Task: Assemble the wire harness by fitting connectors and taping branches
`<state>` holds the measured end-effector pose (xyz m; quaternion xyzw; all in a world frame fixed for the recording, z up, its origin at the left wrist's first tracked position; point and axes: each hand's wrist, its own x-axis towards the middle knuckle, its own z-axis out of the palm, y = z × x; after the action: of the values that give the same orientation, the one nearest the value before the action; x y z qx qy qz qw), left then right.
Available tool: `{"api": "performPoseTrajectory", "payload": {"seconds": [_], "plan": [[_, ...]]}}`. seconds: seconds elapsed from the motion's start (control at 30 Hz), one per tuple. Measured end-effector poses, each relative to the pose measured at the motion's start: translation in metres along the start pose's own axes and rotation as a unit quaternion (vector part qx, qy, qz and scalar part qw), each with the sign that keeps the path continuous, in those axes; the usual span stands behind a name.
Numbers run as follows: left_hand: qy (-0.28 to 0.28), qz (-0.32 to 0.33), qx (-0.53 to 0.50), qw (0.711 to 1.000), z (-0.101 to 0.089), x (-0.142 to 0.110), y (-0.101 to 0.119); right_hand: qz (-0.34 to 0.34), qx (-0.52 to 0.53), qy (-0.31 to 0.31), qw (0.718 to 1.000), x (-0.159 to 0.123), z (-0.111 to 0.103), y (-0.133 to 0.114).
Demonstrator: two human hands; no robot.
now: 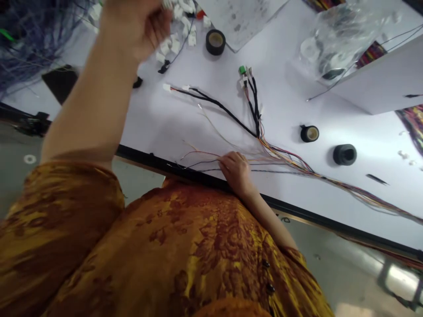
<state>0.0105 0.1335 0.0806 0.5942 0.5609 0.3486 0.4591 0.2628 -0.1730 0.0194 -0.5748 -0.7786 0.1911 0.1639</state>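
My right hand [235, 171] rests at the table's front edge, fingers closed over several thin loose wires [205, 162] whose bare ends fan out to the left. These belong to a wiring harness [291, 162] that runs off to the right. From its middle spread black-taped branches [220, 105], ending in white connectors [167, 87] and a green connector [242, 69]. My left hand [142, 28] reaches to the top edge of the view, beside a heap of white connector housings [175, 42]. Its fingers look curled, but they are blurred and partly cut off.
Black tape rolls [215, 42] [309, 133] and a black cylindrical piece [344, 154] stand on the white table. A tangle of bluish wires [29, 48] lies far left. At the upper right are a clear plastic bag [340, 35] and a white panel [380, 79].
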Motion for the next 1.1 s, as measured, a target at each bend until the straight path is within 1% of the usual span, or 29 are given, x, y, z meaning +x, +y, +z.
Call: {"api": "performPoseTrajectory", "payload": {"seconds": [0.03,0.07,0.1,0.2,0.27,0.3,0.37,0.4,0.47,0.53,0.6,0.67,0.77,0.93,1.1], "plan": [[0.002,-0.018,-0.057,0.998,0.004,-0.032,0.001,-0.012,-0.015,-0.016,1.000,0.013,0.005,-0.007],[0.000,-0.034,-0.087,0.996,0.007,-0.064,-0.001,-0.022,-0.030,-0.031,0.999,0.024,0.009,-0.014],[-0.016,-0.052,-0.101,0.993,0.009,-0.095,-0.006,-0.032,-0.046,-0.043,0.998,0.035,0.013,-0.020],[-0.007,-0.102,-0.151,0.983,0.011,-0.176,-0.031,-0.063,-0.076,-0.062,0.993,0.058,0.024,-0.036],[0.018,-0.131,-0.188,0.973,0.012,-0.218,-0.051,-0.094,-0.083,-0.078,0.989,0.068,0.030,-0.043],[0.036,-0.146,-0.201,0.968,0.014,-0.235,-0.059,-0.112,-0.083,-0.088,0.986,0.072,0.033,-0.045],[0.058,-0.181,-0.219,0.957,0.020,-0.261,-0.071,-0.136,-0.076,-0.100,0.983,0.077,0.037,-0.049],[0.060,-0.195,-0.235,0.950,0.024,-0.270,-0.074,-0.137,-0.067,-0.095,0.984,0.078,0.038,-0.050],[0.053,-0.213,-0.293,0.931,0.033,-0.280,-0.079,-0.117,-0.019,-0.062,0.991,0.079,0.036,-0.052],[0.039,-0.213,-0.373,0.902,0.042,-0.284,-0.080,-0.086,0.081,-0.020,0.993,0.075,0.029,-0.053],[0.025,-0.203,-0.438,0.875,0.048,-0.285,-0.082,-0.061,0.197,-0.004,0.978,0.067,0.020,-0.055],[0.008,-0.188,-0.468,0.864,0.053,-0.286,-0.083,-0.054,0.276,-0.012,0.959,0.056,0.012,-0.058],[-0.010,-0.162,-0.465,0.870,0.059,-0.288,-0.083,-0.051,0.314,-0.006,0.948,0.044,0.008,-0.062],[-0.028,-0.134,-0.446,0.885,0.067,-0.295,-0.079,-0.047,0.289,0.035,0.955,0.036,0.013,-0.065],[-0.030,-0.106,-0.410,0.905,0.067,-0.299,-0.078,-0.077,0.288,0.032,0.954,0.033,0.014,-0.064]]}}
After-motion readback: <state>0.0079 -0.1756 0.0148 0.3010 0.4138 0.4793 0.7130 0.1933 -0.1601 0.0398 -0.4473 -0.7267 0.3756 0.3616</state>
